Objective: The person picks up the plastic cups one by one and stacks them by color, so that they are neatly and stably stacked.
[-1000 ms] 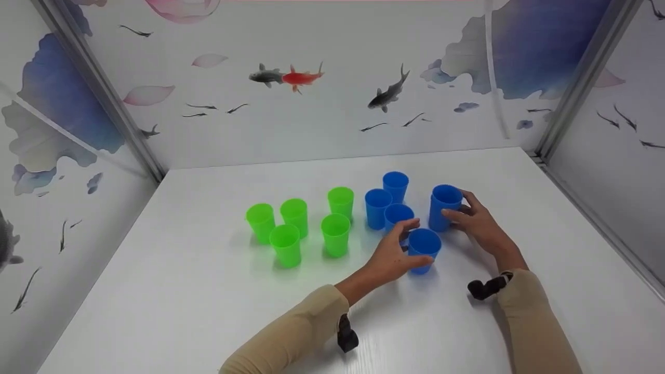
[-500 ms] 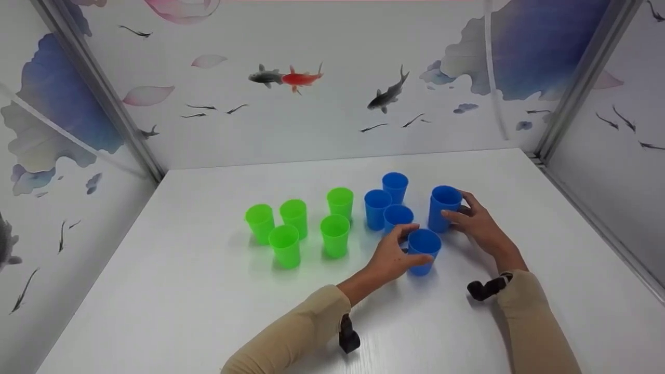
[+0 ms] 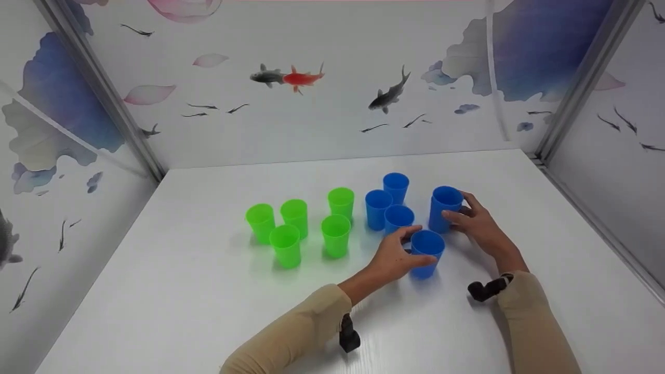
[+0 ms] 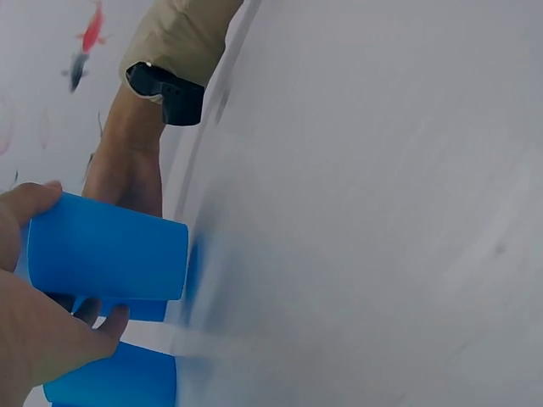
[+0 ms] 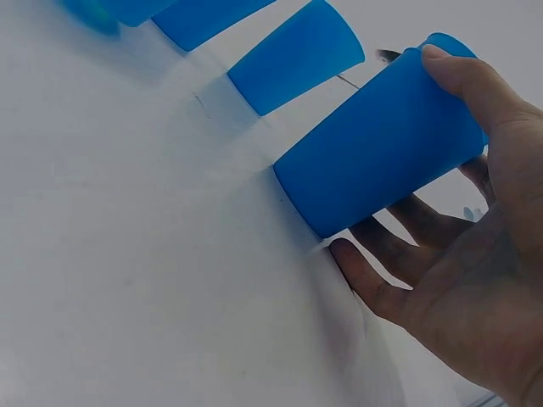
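My left hand (image 3: pixel 392 259) holds a blue cup (image 3: pixel 427 249) upright, thumb on its near side and fingers round the far side. In the left wrist view this cup (image 4: pixel 106 250) has its base close over the table. Farther right, my right hand (image 3: pixel 480 226) grips another upright blue cup (image 3: pixel 440 210) by its upper part. The right wrist view shows a second rim (image 5: pixel 450 44) at the top of this cup (image 5: pixel 382 144), like a nested pair, with the base at the table surface. Three more blue cups, one of them this near one (image 3: pixel 399 214), stand just left.
Several green cups, among them one at the front (image 3: pixel 286 246) and one nearer the blue group (image 3: pixel 336 236), stand upright left of the blue ones. A white table (image 3: pixel 182 291) carries everything. Printed wall panels (image 3: pixel 322 119) enclose its back and sides.
My left hand has shifted slightly right and toward me with its blue cup. The right hand and its cup stay in place, as do the other cups.
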Action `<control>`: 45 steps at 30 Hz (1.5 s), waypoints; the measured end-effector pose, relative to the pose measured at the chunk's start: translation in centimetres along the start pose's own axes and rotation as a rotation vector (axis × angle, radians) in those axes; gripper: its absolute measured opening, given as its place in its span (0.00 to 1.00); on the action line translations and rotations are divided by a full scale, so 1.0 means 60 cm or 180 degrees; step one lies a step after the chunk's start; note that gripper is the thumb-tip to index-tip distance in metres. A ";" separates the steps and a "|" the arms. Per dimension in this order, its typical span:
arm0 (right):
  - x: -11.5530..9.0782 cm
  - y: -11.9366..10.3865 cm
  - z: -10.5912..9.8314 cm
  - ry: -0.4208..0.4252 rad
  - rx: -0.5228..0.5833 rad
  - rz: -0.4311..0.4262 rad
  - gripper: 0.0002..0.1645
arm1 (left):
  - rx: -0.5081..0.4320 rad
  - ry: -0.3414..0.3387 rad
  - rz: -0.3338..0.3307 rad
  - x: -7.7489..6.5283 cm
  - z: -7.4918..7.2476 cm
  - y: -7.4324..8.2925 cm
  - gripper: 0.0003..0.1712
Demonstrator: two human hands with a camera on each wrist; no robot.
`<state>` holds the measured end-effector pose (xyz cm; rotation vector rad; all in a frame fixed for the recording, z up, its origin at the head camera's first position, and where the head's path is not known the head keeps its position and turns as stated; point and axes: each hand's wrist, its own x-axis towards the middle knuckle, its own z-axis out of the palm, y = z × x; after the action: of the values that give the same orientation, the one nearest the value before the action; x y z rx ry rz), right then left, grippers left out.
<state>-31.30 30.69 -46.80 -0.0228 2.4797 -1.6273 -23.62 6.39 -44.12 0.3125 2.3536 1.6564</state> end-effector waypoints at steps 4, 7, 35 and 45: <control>-0.002 0.001 -0.001 -0.0005 0.0027 0.0012 0.65 | 0.0064 -0.0022 0.0038 0.001 -0.002 0.012 0.40; -0.003 0.002 -0.003 0.0005 0.0023 0.0030 0.66 | 0.0063 -0.0047 0.0092 0.004 -0.005 0.026 0.39; 0.000 0.002 -0.006 -0.0041 0.0130 0.0065 0.62 | 0.0037 0.0255 0.0431 0.077 -0.052 0.133 0.41; 0.004 0.000 -0.002 -0.0046 0.0046 0.0161 0.64 | 0.0043 0.0658 0.0348 0.119 -0.069 0.141 0.42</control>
<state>-31.55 30.79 -46.78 0.0295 2.4373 -1.6189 -31.44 7.75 -35.38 0.2897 2.5392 1.8018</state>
